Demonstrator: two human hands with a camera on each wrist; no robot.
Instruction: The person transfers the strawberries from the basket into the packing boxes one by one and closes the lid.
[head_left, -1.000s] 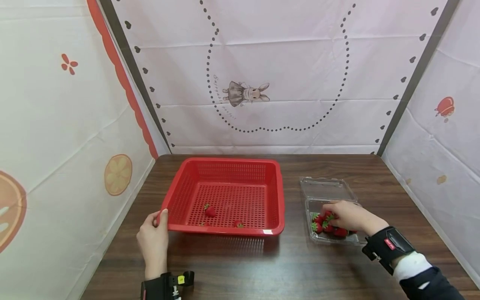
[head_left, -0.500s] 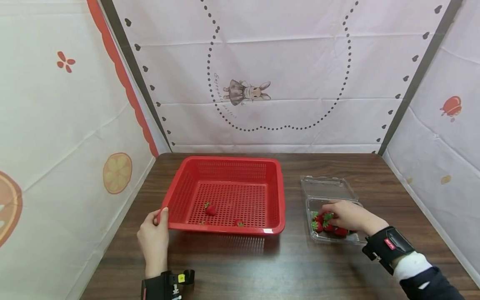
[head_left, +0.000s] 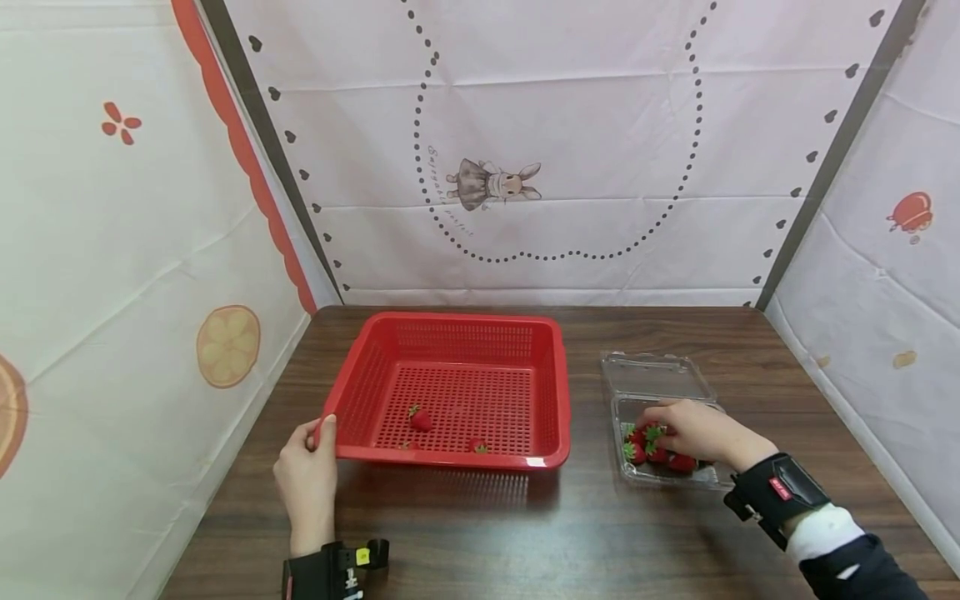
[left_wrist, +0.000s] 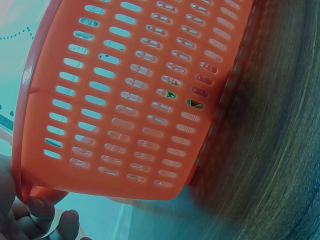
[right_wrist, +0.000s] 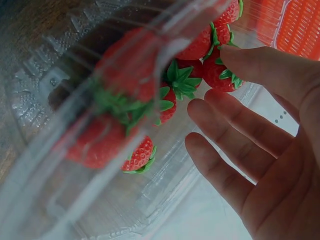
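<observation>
head view: a red perforated basket (head_left: 452,392) sits on the dark wooden table (head_left: 540,533), and just to its right lies a clear plastic clamshell box (head_left: 660,417) with its lid folded back. the left hand (head_left: 309,475) holds the basket's near left corner, thumb on the rim and fingers under the lip; in the left wrist view those fingers (left_wrist: 45,220) curl beneath the basket's edge, so this grip is closed on the rim. the right hand (head_left: 693,432) is down inside the box among the strawberries (head_left: 645,446).

from the right wrist view the fingers (right_wrist: 235,150) are fairly straight and spread, with the thumb reaching over toward a strawberry (right_wrist: 222,75) at the top of the pile. the grip looks open, touching or nearly touching that berry, with nothing yet pinched. i cannot tell for certain whether the fingertips have contact.

as for progress: three berries seem to lie in the basket, one (head_left: 420,419) toward the middle left, one (head_left: 477,447) by the near wall and a third partly hidden behind the near rim. a cluster of berries remains in the box, several at least. so i judge the moving of fruit from box to basket as begun but mostly ahead.
</observation>
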